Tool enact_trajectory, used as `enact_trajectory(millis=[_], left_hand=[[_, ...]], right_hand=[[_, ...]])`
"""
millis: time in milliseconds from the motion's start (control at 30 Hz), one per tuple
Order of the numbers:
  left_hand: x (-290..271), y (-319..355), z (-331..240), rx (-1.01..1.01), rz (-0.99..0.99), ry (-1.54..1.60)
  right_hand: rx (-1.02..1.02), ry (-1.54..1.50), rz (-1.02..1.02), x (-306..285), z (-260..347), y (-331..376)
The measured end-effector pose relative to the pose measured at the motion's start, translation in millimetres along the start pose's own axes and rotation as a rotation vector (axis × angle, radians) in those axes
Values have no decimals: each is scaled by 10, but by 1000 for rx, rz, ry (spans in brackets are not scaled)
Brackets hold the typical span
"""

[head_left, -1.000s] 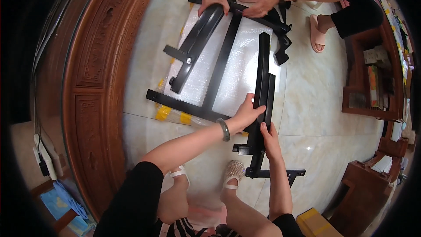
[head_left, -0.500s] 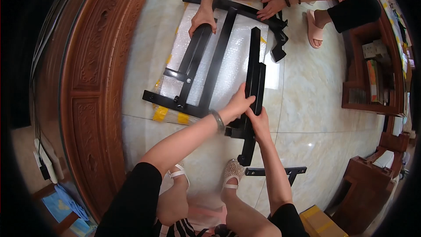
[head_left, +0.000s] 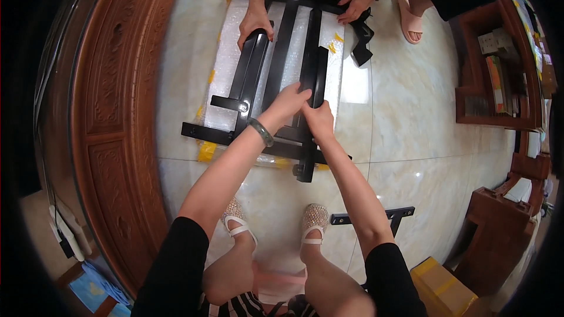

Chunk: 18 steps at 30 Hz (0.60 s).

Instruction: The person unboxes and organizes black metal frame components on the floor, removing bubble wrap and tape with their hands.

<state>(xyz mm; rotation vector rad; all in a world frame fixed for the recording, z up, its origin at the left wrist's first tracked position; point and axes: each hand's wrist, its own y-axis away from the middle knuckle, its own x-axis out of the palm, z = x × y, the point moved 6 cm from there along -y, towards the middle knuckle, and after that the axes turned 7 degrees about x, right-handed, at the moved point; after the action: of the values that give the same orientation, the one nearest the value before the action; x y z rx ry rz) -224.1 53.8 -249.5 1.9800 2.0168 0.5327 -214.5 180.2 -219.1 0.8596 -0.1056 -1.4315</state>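
A black metal leg piece (head_left: 309,73), made of two parallel bars with a short crosspiece, is in both my hands. My left hand (head_left: 286,105) closes on it from the left side. My right hand (head_left: 319,121) grips its right side, the thumbs close together. The piece lies over the right part of a black metal frame (head_left: 281,53); whether they touch I cannot tell. A similar leg piece (head_left: 248,79) rests at the frame's left, with another person's hand (head_left: 254,25) on its far end. That person's other hand (head_left: 357,3) is at the frame's far right corner.
Under the frame lies a bubble-wrapped panel (head_left: 223,76) with yellow tape. A black T-shaped bracket (head_left: 372,216) is on the tiled floor near my right forearm. Carved wooden furniture (head_left: 117,164) runs along the left; a wooden cabinet (head_left: 499,120) and a cardboard box (head_left: 442,286) stand right.
My hands have carried the leg piece left and away from me, from beside the frame to over its right part. The other person's hands stay on the far parts.
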Motion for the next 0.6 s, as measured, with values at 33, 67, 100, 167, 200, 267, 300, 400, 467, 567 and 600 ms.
enact_trajectory(millis=[33,67,100,167,200,267,300,400,467,567,600], left_hand=[[-63,-40,77,10,-15,-15],[205,16,-80,0,25,19],[472,86,-251,-12,70,51],[23,-89,130,-32,-62,-91],[417,-56,3,-68,208,-94],[114,-17,124,-171,104,-46],[-107,-14,167,-176,32,14],[64,-42,97,-101,-28,-79],[240,14,-22,-55,-98,-131],[119,-32,-7,-95,-76,-43],[6,-42,26,-82,-83,-16]], right_hand=[[6,25,-9,30,50,42],[23,33,-53,-155,-87,-22],[42,39,-101,-356,-224,-82],[-8,78,-64,-99,-94,-27],[-58,26,-140,-327,-380,-167],[6,99,-136,-18,-256,-47],[-18,37,-113,116,-120,70],[-71,-17,-153,-39,-97,147],[-119,-96,-85,-169,-163,171],[-302,1,-89,-238,-165,339],[-352,-67,-116,-340,-251,466]])
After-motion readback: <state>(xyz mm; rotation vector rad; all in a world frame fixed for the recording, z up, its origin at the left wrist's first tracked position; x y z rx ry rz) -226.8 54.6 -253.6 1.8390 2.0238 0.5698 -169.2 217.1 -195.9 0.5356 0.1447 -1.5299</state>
